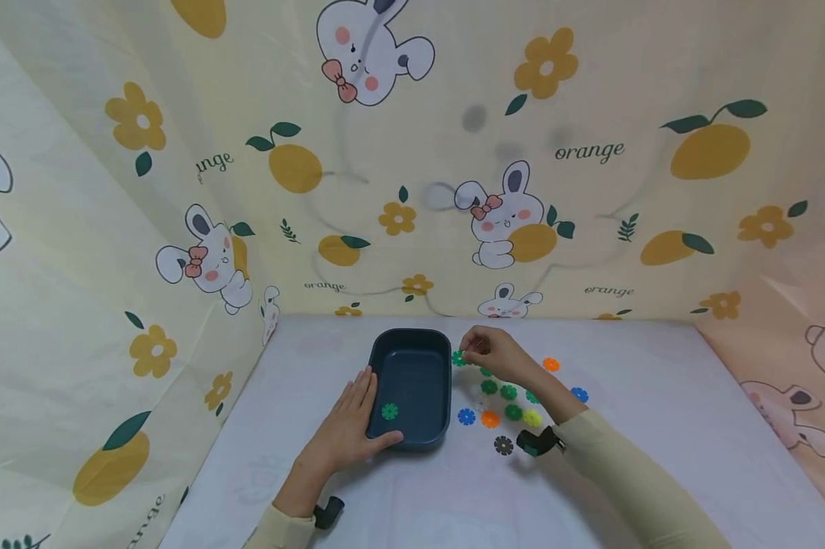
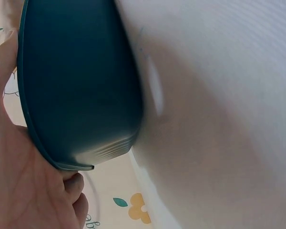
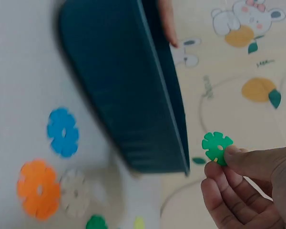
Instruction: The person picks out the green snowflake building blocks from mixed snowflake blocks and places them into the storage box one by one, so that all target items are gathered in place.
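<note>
The right hand (image 1: 492, 353) has thumb and fingertip clamped on a green flower-notched disc (image 3: 212, 146), its edge under the thumb hidden. Leftward of that pinch stands a dark teal bin (image 1: 419, 381); the left hand's (image 1: 347, 427) fingers lie nearly straight along its wall, thumb spread over the near rim, undersides unseen. Another green disc (image 1: 390, 412) lies between thumb and fingers, inside. Nearer than the right fingertips, a pale disc (image 3: 75, 193) barely shows beside an orange one (image 3: 38, 189); the forearm partly covers a green one (image 1: 531, 397).
</note>
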`<action>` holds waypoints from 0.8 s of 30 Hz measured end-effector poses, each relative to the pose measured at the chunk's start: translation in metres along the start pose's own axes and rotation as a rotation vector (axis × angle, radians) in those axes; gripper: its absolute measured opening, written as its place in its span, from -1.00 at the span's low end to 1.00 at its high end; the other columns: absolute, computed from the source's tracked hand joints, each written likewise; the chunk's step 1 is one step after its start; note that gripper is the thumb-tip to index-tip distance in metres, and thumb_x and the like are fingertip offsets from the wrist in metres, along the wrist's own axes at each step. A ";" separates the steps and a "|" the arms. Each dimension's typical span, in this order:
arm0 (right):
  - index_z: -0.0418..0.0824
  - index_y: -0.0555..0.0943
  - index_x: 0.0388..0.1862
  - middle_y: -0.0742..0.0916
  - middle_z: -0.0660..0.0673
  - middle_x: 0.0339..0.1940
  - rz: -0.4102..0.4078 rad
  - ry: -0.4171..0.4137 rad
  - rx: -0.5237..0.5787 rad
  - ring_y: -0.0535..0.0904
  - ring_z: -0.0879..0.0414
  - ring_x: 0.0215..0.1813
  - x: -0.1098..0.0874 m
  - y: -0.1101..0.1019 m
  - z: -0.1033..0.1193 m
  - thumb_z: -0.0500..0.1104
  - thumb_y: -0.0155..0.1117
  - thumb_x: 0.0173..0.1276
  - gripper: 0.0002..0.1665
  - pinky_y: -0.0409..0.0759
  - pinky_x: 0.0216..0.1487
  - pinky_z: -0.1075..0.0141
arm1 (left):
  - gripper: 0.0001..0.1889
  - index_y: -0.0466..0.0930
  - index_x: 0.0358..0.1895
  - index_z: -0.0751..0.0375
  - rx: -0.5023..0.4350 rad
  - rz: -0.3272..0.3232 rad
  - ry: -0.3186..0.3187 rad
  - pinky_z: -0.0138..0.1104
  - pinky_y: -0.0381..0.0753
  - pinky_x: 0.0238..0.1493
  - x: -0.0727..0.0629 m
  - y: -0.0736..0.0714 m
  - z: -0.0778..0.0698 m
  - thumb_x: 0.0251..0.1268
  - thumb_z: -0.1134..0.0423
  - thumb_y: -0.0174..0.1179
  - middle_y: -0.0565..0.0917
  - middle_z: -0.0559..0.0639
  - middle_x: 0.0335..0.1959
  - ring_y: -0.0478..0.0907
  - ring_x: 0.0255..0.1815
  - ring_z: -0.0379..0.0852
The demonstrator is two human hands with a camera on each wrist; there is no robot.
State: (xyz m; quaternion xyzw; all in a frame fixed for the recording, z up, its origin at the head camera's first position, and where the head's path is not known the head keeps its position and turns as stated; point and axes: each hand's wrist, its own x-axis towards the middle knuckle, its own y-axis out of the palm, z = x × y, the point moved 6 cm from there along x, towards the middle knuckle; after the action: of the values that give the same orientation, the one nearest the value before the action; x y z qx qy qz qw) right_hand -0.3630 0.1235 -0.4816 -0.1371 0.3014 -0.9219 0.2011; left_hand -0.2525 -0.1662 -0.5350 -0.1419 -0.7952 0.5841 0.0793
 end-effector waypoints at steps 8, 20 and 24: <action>-0.18 0.73 -0.08 0.76 -0.06 -0.22 0.083 -0.022 0.083 0.67 0.06 -0.18 0.017 0.030 0.021 -0.31 0.43 0.51 -0.92 0.74 -0.04 0.30 | 0.29 -0.22 0.78 0.22 -0.009 -0.005 0.007 -0.02 -0.15 0.79 -0.001 0.000 0.001 0.33 -0.60 0.13 -0.25 0.07 0.82 -0.28 0.82 0.02; -0.20 0.75 -0.08 0.75 -0.03 -0.23 0.202 -0.077 0.071 0.64 0.16 -0.22 0.046 0.078 0.030 -0.36 0.43 0.47 -0.88 0.72 -0.03 0.36 | 0.25 -0.20 0.78 0.25 -0.019 -0.017 0.029 -0.01 -0.15 0.79 -0.001 -0.001 0.001 0.37 -0.56 0.13 -0.24 0.08 0.82 -0.27 0.82 0.01; -0.20 0.75 -0.09 0.76 -0.01 -0.23 0.237 -0.079 0.056 0.65 0.18 -0.22 0.051 0.090 0.031 -0.36 0.42 0.47 -0.88 0.72 -0.07 0.36 | 0.26 -0.20 0.78 0.24 -0.020 -0.010 0.030 -0.01 -0.16 0.79 -0.001 0.001 0.002 0.37 -0.58 0.12 -0.24 0.08 0.82 -0.28 0.82 0.01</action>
State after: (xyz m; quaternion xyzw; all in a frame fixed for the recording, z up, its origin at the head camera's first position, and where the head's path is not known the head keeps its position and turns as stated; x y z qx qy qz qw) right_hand -0.3707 0.0182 -0.5056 -0.1312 0.2815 -0.8935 0.3243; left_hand -0.2522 -0.1678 -0.5363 -0.1475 -0.8006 0.5733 0.0929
